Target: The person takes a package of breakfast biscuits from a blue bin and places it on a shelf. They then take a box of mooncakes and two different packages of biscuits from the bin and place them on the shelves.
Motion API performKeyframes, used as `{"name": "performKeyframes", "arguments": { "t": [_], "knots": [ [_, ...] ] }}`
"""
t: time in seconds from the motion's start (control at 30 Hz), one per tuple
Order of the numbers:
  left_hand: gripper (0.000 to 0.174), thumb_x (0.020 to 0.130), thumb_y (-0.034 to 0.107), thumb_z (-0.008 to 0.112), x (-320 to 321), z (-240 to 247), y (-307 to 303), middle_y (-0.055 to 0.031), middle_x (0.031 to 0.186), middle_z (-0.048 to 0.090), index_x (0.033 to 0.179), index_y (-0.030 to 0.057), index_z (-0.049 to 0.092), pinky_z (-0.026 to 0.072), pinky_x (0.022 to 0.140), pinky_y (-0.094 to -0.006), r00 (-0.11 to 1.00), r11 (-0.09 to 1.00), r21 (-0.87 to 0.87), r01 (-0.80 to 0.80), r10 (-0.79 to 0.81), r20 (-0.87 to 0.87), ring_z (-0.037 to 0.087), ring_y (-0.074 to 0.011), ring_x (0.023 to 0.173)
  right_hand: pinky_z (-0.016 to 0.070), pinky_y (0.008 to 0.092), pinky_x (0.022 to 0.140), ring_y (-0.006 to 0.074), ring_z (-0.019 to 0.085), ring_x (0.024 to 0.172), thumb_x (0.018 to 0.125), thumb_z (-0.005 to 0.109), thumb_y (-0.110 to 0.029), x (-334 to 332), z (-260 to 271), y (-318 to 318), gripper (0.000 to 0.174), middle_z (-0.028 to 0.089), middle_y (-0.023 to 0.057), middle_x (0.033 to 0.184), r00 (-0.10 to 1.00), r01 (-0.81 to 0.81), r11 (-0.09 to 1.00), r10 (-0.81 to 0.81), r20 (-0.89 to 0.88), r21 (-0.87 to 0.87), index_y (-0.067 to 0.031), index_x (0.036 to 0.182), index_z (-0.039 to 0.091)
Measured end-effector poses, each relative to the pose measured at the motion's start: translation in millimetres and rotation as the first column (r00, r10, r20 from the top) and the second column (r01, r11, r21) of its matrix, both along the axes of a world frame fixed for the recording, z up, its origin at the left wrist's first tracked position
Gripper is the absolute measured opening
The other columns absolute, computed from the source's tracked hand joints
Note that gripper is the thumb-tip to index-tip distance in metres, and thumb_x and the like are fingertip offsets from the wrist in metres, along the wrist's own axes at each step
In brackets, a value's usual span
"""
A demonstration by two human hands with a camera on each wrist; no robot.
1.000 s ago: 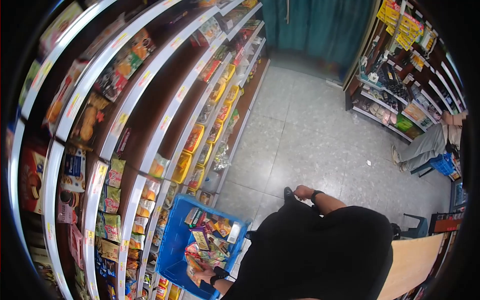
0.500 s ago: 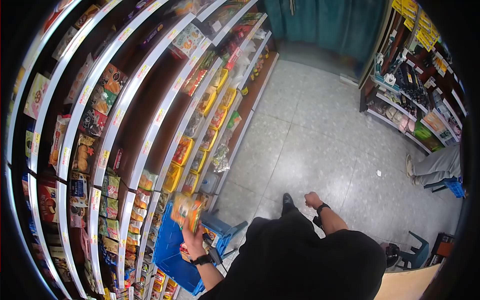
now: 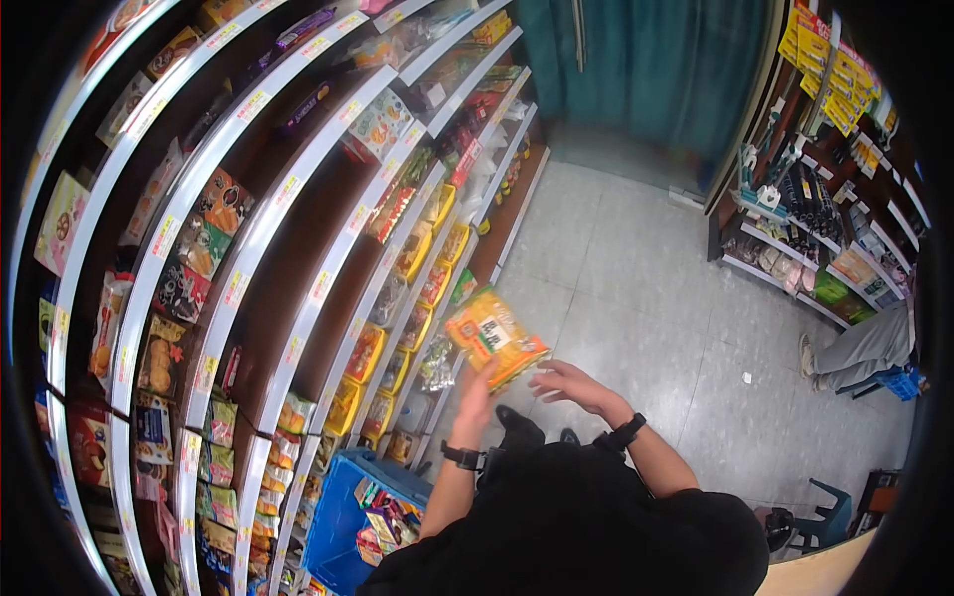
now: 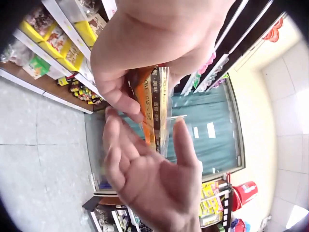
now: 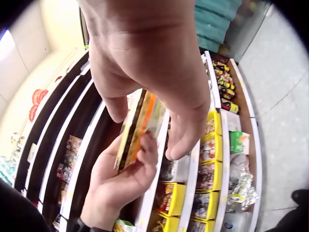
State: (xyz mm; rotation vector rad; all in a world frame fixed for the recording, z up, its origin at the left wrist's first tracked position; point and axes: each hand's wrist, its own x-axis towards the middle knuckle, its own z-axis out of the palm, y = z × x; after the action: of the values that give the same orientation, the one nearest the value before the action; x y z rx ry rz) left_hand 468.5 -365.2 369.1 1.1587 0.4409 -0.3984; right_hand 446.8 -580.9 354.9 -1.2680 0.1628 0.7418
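An orange and yellow snack packet [image 3: 494,333] is up in front of the body, above the floor. My left hand [image 3: 474,402] grips its near edge between thumb and curled fingers. The right hand [image 3: 576,385] is beside the packet's right end, its fingers spread and thumb apart. In the left wrist view the right palm [image 4: 152,186] faces the packet's narrow printed side [image 4: 153,106]. Lower left stands a blue crate [image 3: 328,512] with several colourful snack packs [image 3: 388,521] in it.
Curved shelves [image 3: 288,283] of packaged snacks run along the left, with yellow bins [image 3: 365,353] on the lower tiers. A teal curtain [image 3: 636,89] hangs at the back. On the right are another stocked shelf [image 3: 785,253], a seated person's legs [image 3: 860,348] and a green stool [image 3: 825,517].
My left hand has lifted the snack packet out of the blue crate and carried it forward and right. The right hand has gone from a loose fist to spread fingers near the packet.
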Motion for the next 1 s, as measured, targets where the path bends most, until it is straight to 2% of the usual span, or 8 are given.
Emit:
{"name": "performKeyframes", "arguments": {
  "t": [0.07, 0.13, 0.27, 0.4, 0.43, 0.73, 0.87, 1.0],
  "knots": [
    [0.035, 0.096, 0.025, 0.060, 25, 0, -5, -0.0058, 0.118, 0.065, 0.126, 0.0065, 0.054, 0.0470, 0.087, -0.0291, 0.997, 0.998, -0.023, 0.056, -0.054, 0.063, 0.063, -0.0165, 0.101, 0.0501, 0.0373, 0.091, 0.0230, 0.061, 0.108, 0.095, 0.061, -0.037, 27, 17, 24, 0.056, 0.058, 0.0133, 0.125, 0.999, 0.025, 0.995, -0.027, 0.025, 0.095, -0.0015, 0.136, 0.045],
    [0.039, 0.097, 0.018, 0.059, 47, -1, 0, -0.0070, 0.126, 0.060, 0.133, 0.0043, 0.048, 0.0445, 0.097, -0.0311, 0.960, 0.998, -0.031, 0.057, -0.046, 0.276, 0.058, -0.0165, 0.112, 0.0508, 0.0362, 0.091, 0.0213, 0.062, 0.106, 0.094, 0.063, -0.043, 48, 24, 44, 0.059, 0.060, 0.0121, 0.123, 0.994, 0.103, 0.974, -0.105, 0.003, 0.200, -0.0032, 0.134, 0.049],
    [0.042, 0.097, 0.014, 0.059, 85, 3, 28, -0.0071, 0.130, 0.056, 0.136, 0.0031, 0.045, 0.0417, 0.102, -0.0319, 0.950, 0.995, -0.028, 0.092, -0.079, 0.303, 0.054, -0.0165, 0.119, 0.0521, 0.0374, 0.088, 0.0214, 0.063, 0.103, 0.095, 0.061, -0.040, 89, 27, 69, 0.052, 0.061, 0.0111, 0.122, 0.982, 0.186, 0.957, -0.173, -0.074, 0.222, -0.0044, 0.132, 0.050],
    [0.037, 0.096, 0.026, 0.061, 120, -1, 51, -0.0027, 0.120, 0.062, 0.128, 0.0083, 0.054, 0.0469, 0.081, -0.0267, 0.971, 0.984, 0.117, 0.134, -0.154, 0.184, 0.059, -0.0104, 0.104, 0.0552, 0.0354, 0.082, 0.0181, 0.065, 0.094, 0.098, 0.058, -0.034, 135, 22, 85, 0.041, 0.064, 0.0080, 0.114, 0.967, 0.252, 0.922, -0.232, -0.101, 0.295, -0.0055, 0.127, 0.052],
    [0.044, 0.094, 0.035, 0.063, 129, 0, 57, -0.0022, 0.117, 0.061, 0.128, 0.0091, 0.052, 0.0417, 0.070, -0.0237, 0.972, 0.974, 0.164, 0.154, -0.179, 0.153, 0.057, -0.0089, 0.094, 0.0562, 0.0347, 0.081, 0.0162, 0.065, 0.090, 0.099, 0.057, -0.031, 146, 26, 88, 0.036, 0.064, 0.0071, 0.113, 0.963, 0.269, 0.908, -0.247, -0.108, 0.321, -0.0063, 0.125, 0.053],
    [0.040, 0.095, 0.032, 0.057, 203, -31, 101, -0.0063, 0.099, 0.066, 0.126, 0.0058, 0.053, 0.0435, 0.066, -0.0244, 0.997, 0.989, 0.129, -0.070, 0.064, 0.052, 0.060, -0.0124, 0.080, 0.0560, 0.0316, 0.080, 0.0141, 0.065, 0.088, 0.098, 0.058, -0.029, 310, 12, 70, 0.035, 0.064, 0.0057, 0.115, 0.973, 0.228, 0.899, -0.228, -0.044, 0.373, -0.0054, 0.124, 0.054],
    [0.028, 0.095, 0.027, 0.058, 229, -33, 108, -0.0073, 0.096, 0.068, 0.114, 0.0069, 0.060, 0.0451, 0.063, -0.0241, 0.971, 0.968, 0.083, -0.239, 0.241, -0.014, 0.062, -0.0137, 0.076, 0.0560, 0.0309, 0.080, 0.0137, 0.065, 0.086, 0.098, 0.059, -0.029, 393, -9, 61, 0.034, 0.064, 0.0050, 0.113, 0.984, 0.175, 0.907, -0.178, -0.029, 0.383, -0.0054, 0.123, 0.055],
    [0.030, 0.095, 0.026, 0.057, 239, -35, 105, -0.0080, 0.096, 0.067, 0.117, 0.0063, 0.058, 0.0445, 0.066, -0.0264, 0.949, 0.945, 0.129, -0.302, 0.310, -0.050, 0.061, -0.0150, 0.079, 0.0512, 0.0332, 0.089, 0.0165, 0.062, 0.106, 0.099, 0.056, -0.029, 448, 0, 57, 0.036, 0.059, 0.0063, 0.128, 0.996, 0.086, 0.915, -0.079, -0.034, 0.393, -0.0068, 0.128, 0.052]
  ]
}}
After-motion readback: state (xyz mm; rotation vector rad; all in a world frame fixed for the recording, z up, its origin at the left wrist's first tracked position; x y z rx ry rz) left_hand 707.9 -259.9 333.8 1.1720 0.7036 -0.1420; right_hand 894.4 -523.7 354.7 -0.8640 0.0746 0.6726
